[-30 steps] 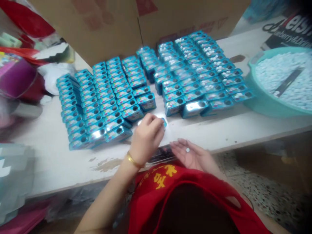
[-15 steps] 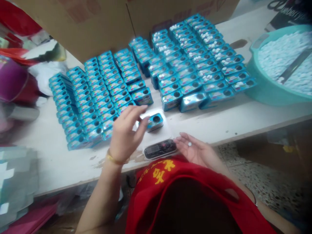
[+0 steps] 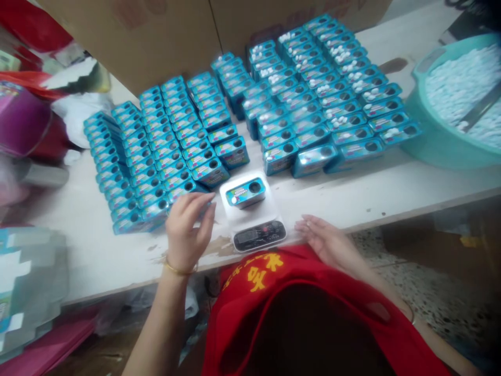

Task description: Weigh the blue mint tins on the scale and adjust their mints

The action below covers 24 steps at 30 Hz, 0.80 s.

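Note:
A blue tin (image 3: 247, 191) with a dark round opening stands on the white platform of a small digital scale (image 3: 260, 235). One white tablet (image 3: 234, 200) lies on the tin's top, at its left end. Left of the scale hovers my left hand (image 3: 187, 225), fingers bent, thumb and fingertips slightly apart, with nothing visible between them. My right hand (image 3: 326, 239) is palm up at the scale's right side by the table edge. Its fingers are curled, and a small pale spot between them looks like a white tablet, though blur makes it faint.
Rows of blue tins (image 3: 156, 151) fill the table to the left; more tins (image 3: 313, 104), many with white tablets on top, stand behind right. A turquoise basin (image 3: 434, 141) of tablets holds a scoop. A large cardboard box (image 3: 168, 36) stands behind, flattened cartons (image 3: 35, 277) at left.
My left hand has drawn back left from the tin, and a white tablet now shows on its top. My right hand's fingers have curled in, so the tablet there shows less. The view has shifted slightly.

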Tool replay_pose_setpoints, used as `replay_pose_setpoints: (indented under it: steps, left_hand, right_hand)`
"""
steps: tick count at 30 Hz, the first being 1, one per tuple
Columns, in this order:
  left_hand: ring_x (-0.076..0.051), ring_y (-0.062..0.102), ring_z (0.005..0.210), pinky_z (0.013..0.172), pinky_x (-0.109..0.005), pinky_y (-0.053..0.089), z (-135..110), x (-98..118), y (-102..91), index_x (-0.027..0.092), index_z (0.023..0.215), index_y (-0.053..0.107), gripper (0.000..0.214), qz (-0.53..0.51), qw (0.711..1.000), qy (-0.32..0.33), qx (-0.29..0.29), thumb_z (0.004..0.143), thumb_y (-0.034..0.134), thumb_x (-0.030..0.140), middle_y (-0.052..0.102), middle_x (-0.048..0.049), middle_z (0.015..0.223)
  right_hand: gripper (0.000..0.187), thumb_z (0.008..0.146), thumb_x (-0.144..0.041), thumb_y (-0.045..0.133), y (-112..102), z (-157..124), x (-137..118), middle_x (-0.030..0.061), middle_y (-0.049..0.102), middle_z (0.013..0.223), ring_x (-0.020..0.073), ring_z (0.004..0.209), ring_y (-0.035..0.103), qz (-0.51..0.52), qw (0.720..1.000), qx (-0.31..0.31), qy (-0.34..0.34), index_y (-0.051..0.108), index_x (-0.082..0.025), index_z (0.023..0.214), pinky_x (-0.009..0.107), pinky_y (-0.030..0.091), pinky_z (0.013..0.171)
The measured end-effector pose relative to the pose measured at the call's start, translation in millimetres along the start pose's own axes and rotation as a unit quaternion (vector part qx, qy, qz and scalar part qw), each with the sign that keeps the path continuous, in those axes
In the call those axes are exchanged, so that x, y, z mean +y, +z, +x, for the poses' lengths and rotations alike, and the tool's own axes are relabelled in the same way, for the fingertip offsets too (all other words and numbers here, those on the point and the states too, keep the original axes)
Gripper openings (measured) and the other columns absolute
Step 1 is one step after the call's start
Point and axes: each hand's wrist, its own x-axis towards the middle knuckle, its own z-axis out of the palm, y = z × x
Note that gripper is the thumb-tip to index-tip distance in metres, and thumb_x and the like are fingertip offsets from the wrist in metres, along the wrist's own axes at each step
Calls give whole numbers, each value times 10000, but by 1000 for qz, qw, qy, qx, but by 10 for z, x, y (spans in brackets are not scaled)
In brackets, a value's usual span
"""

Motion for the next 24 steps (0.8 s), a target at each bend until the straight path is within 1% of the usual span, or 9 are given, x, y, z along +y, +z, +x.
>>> replay_pose_setpoints:
  steps: [5, 9, 12, 15, 17, 19, 21, 23, 24]
  left_hand:
    - [-243, 555, 1084, 952, -438, 414, -91, 59, 81, 206, 1134, 621, 317, 46, 998, 49, -15, 818, 638, 199, 605, -116, 1186]
    - [-285, 457, 1257, 1045, -508, 333, -99, 114, 193, 222, 1191, 586, 371, 76, 993, 78, -46, 826, 642, 261, 526, -133, 1340]
    - [-291, 404, 1319, 1083, -535, 278, -31, 174, 284, 220, 1217, 560, 391, 81, 991, 91, -57, 840, 629, 300, 477, -140, 1400]
    - [-301, 347, 1364, 1102, -556, 236, 84, 232, 355, 218, 1243, 534, 411, 79, 988, 102, -82, 856, 607, 337, 417, -146, 1450]
    - [-301, 325, 1379, 1109, -565, 219, 155, 250, 374, 227, 1259, 516, 420, 70, 988, 102, -91, 867, 591, 355, 400, -141, 1463]
    - [-296, 340, 1371, 1107, -559, 234, 199, 238, 360, 230, 1265, 506, 422, 58, 991, 91, -74, 869, 590, 350, 418, -143, 1448]
    - [-291, 382, 1344, 1093, -546, 274, 203, 195, 316, 228, 1254, 512, 411, 45, 996, 69, -42, 864, 602, 320, 461, -148, 1407]
    - [-284, 430, 1303, 1072, -528, 321, 168, 126, 254, 229, 1235, 529, 391, 31, 998, 45, -19, 857, 613, 278, 499, -144, 1360]
    - [-280, 451, 1283, 1061, -517, 342, 140, 85, 220, 231, 1226, 538, 382, 25, 999, 35, -14, 854, 616, 260, 512, -140, 1341]
  right_hand:
    - [301, 707, -326, 792, 45, -41, 1, 61, 674, 910, 101, 707, 614, -59, 997, -43, -9, 604, -154, 866, 163, 487, 577]
    - [302, 797, -435, 695, 182, -74, -58, -2, 592, 706, 67, 538, 468, -186, 975, -70, -96, 586, -155, 829, 174, 360, 479]
    - [231, 838, -399, 652, 435, -90, -168, -16, 525, 681, 96, 610, 475, -272, 930, -75, -233, 597, -176, 815, 210, 387, 566]
    - [143, 880, -321, 605, 783, -67, -275, 18, 555, 857, 136, 800, 526, -317, 854, -110, -398, 619, -194, 816, 251, 421, 705]
    - [114, 900, -285, 576, 1002, -14, -305, 27, 548, 901, 146, 842, 528, -341, 805, -136, -466, 637, -203, 848, 268, 426, 746]
    - [101, 905, -265, 569, 1152, 60, -317, 32, 535, 906, 154, 863, 529, -372, 769, -159, -495, 652, -208, 902, 289, 431, 792]
    - [125, 910, -261, 561, 1186, 132, -369, 38, 523, 920, 165, 896, 529, -399, 746, -171, -505, 663, -213, 964, 315, 433, 844]
    - [152, 915, -270, 557, 1086, 177, -519, 46, 527, 949, 180, 935, 526, -401, 743, -155, -514, 669, -229, 1008, 341, 434, 878]
    - [155, 915, -280, 560, 991, 186, -636, 49, 535, 970, 190, 961, 521, -387, 752, -131, -518, 670, -243, 1018, 352, 435, 889]
